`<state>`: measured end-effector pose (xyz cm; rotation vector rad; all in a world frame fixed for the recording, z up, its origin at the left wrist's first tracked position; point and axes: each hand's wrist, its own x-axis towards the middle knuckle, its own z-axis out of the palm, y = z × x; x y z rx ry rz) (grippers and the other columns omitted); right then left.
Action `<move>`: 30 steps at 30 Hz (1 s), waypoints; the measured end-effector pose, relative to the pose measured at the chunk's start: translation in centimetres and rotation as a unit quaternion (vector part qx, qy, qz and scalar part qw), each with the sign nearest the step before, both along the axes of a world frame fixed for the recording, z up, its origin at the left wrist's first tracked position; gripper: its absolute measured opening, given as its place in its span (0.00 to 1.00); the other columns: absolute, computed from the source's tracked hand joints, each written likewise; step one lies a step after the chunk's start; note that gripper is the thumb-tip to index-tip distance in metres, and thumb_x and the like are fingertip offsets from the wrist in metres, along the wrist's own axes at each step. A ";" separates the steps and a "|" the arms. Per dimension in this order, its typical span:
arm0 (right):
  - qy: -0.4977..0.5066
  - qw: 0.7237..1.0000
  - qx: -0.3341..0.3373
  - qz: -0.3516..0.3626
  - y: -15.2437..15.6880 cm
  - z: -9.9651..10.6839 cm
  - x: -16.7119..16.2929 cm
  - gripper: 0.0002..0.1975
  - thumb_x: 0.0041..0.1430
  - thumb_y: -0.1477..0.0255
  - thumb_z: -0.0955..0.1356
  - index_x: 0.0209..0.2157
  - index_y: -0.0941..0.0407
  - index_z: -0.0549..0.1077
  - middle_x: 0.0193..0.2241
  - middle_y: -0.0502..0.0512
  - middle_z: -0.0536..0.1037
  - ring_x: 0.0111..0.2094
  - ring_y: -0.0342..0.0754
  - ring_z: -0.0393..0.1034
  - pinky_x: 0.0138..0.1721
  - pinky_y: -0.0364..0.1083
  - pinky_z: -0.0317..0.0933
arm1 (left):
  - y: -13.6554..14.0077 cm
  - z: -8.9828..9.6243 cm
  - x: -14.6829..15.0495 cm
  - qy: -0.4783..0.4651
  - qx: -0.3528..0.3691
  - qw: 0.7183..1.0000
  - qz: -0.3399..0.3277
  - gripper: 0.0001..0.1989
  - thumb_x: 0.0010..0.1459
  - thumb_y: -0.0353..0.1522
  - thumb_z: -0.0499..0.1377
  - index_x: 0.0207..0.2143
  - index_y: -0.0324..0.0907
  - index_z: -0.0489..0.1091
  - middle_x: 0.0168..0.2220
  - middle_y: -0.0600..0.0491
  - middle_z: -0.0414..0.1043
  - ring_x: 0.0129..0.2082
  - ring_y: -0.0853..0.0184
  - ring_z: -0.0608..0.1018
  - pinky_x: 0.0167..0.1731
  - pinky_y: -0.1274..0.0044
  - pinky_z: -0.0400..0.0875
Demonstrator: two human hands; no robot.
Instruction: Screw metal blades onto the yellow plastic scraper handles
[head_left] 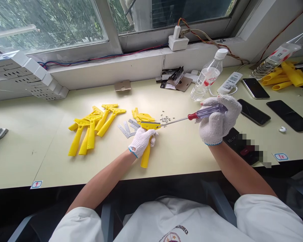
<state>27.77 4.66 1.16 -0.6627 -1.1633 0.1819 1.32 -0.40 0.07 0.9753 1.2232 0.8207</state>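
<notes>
- A yellow scraper [145, 157] is gripped in the gloved left hand [142, 141], over the table [176, 153].
- A screwdriver [207, 112] is clasped in the gloved right hand [221, 121] — its tip at the scraper's head.
- Blades [123, 131] and screws [166, 119] are spread near the scraper.

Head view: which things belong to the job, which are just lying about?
Likely job: yellow scraper (left hand), screwdriver (right hand), metal blades, screws, small yellow plates, yellow handles.

Likely just lying about: water bottles, phones, earbud, power strip.

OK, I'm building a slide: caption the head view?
Gloved left hand grips a scraper while the gloved right hand holds a screwdriver at its head.
</notes>
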 end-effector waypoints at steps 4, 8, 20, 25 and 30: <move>-0.057 0.995 0.065 0.053 0.8 -0.2 0.7 0.27 0.68 0.51 0.72 0.65 0.42 0.77 0.53 0.56 0.78 0.38 0.51 0.82 0.26 0.48 0.77 | 0.0 -0.2 0.0 -0.007 0.000 1.000 0.005 0.09 0.59 0.38 0.65 0.31 0.41 0.75 0.20 0.55 0.69 0.18 0.70 0.69 0.23 0.76 0.65; -0.073 0.994 0.083 0.021 1.2 -0.2 0.7 0.27 0.70 0.54 0.73 0.68 0.43 0.76 0.51 0.55 0.78 0.40 0.50 0.83 0.29 0.48 0.80 | 0.0 -0.4 -0.1 -0.011 0.006 1.000 -0.001 0.08 0.60 0.37 0.64 0.31 0.41 0.75 0.20 0.56 0.69 0.18 0.70 0.69 0.23 0.76 0.65; -0.064 0.997 0.030 -0.012 0.3 0.6 0.2 0.16 0.72 0.52 0.73 0.50 0.49 0.75 0.40 0.52 0.75 0.29 0.43 0.74 0.24 0.43 0.70 | 0.1 0.2 0.1 0.008 -0.005 1.000 -0.003 0.08 0.61 0.36 0.63 0.31 0.41 0.74 0.19 0.55 0.68 0.18 0.69 0.69 0.24 0.76 0.65; -0.055 0.997 0.016 0.056 -0.3 0.9 -0.3 0.16 0.70 0.59 0.73 0.55 0.48 0.74 0.42 0.53 0.82 0.35 0.48 0.82 0.19 0.41 0.66 | 0.1 0.0 0.1 -0.003 -0.009 1.000 0.001 0.08 0.61 0.36 0.64 0.32 0.42 0.74 0.19 0.55 0.68 0.17 0.70 0.68 0.23 0.76 0.66; -0.056 0.996 0.044 0.050 -0.1 1.3 -0.6 0.17 0.67 0.68 0.76 0.55 0.48 0.75 0.33 0.48 0.79 0.26 0.44 0.75 0.16 0.39 0.64 | 0.0 0.3 0.1 -0.001 -0.006 1.000 -0.001 0.08 0.62 0.36 0.63 0.32 0.42 0.74 0.19 0.56 0.68 0.17 0.70 0.68 0.23 0.76 0.65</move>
